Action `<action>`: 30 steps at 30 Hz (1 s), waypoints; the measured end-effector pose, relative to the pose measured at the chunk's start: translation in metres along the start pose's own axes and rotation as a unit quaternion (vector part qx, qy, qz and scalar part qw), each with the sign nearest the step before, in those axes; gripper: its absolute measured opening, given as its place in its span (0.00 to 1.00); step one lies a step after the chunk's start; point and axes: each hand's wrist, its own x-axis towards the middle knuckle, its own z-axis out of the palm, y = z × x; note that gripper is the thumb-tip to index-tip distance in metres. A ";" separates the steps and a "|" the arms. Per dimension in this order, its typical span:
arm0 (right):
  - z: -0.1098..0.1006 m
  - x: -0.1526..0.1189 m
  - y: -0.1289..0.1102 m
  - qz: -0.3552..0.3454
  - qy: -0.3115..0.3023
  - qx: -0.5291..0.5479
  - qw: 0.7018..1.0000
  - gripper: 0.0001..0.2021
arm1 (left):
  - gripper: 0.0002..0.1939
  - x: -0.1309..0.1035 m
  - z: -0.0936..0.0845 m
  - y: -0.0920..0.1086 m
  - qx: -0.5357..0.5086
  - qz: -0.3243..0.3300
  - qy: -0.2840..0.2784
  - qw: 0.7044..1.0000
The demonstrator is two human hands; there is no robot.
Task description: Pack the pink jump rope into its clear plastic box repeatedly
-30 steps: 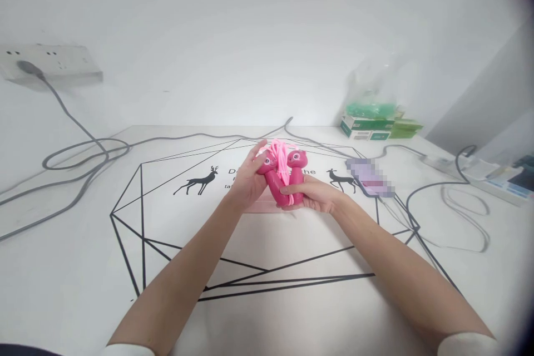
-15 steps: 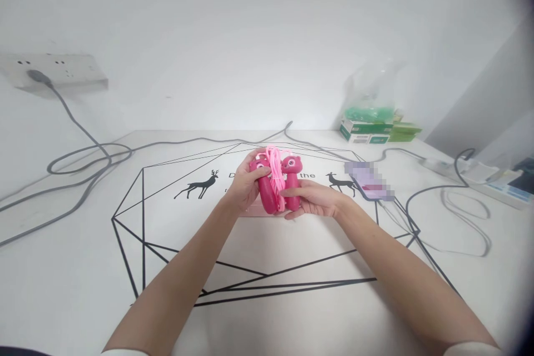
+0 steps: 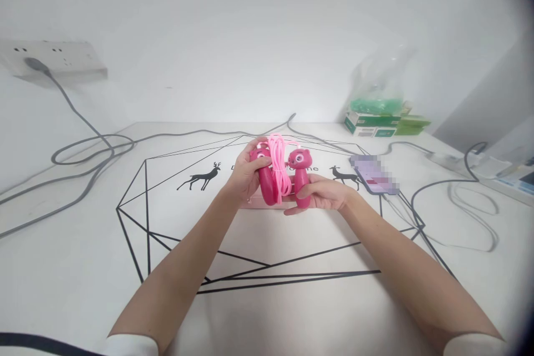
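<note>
A pink jump rope with two dark-pink, animal-headed handles is held up above the table, its light-pink cord (image 3: 278, 164) bundled between them. My left hand (image 3: 246, 173) is closed around the left handle (image 3: 269, 181), thumb across its front beside the cord. In my right hand (image 3: 323, 192) is the right handle (image 3: 301, 169), gripped at its lower part with the thumb over it; its bear-like face shows above. Behind and below the rope lies a flat pink box (image 3: 261, 202), mostly hidden by the hands.
A phone (image 3: 375, 174) lies to the right with a cable plugged in. Grey cords (image 3: 175, 134) run along the back and left of the patterned white table (image 3: 250, 311). Green-and-white boxes (image 3: 371, 120) with a clear plastic bag stand at the back right. A wall socket (image 3: 79, 58) is at left.
My right hand has moved slightly right with its handle, widening the gap from the cord bundle. Its thumb now lies over the handle. The view has shifted a little.
</note>
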 end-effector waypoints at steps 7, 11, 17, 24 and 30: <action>0.000 0.001 0.000 0.003 -0.012 -0.012 1.000 0.16 | 0.24 -0.002 0.003 0.002 0.004 0.001 -0.006 1.000; 0.001 0.000 -0.004 0.012 0.000 -0.025 1.000 0.14 | 0.26 -0.003 0.004 0.002 0.011 -0.011 -0.006 1.000; 0.006 0.001 -0.007 0.012 0.044 -0.057 0.997 0.11 | 0.26 -0.003 0.008 -0.002 -0.001 -0.005 -0.003 1.000; 0.015 0.005 -0.007 -0.006 0.096 -0.087 0.992 0.14 | 0.26 -0.007 0.016 -0.009 0.020 0.027 0.031 0.999; 0.023 0.009 -0.003 -0.041 0.155 -0.104 0.982 0.22 | 0.26 -0.007 0.021 -0.014 0.012 0.038 0.054 0.998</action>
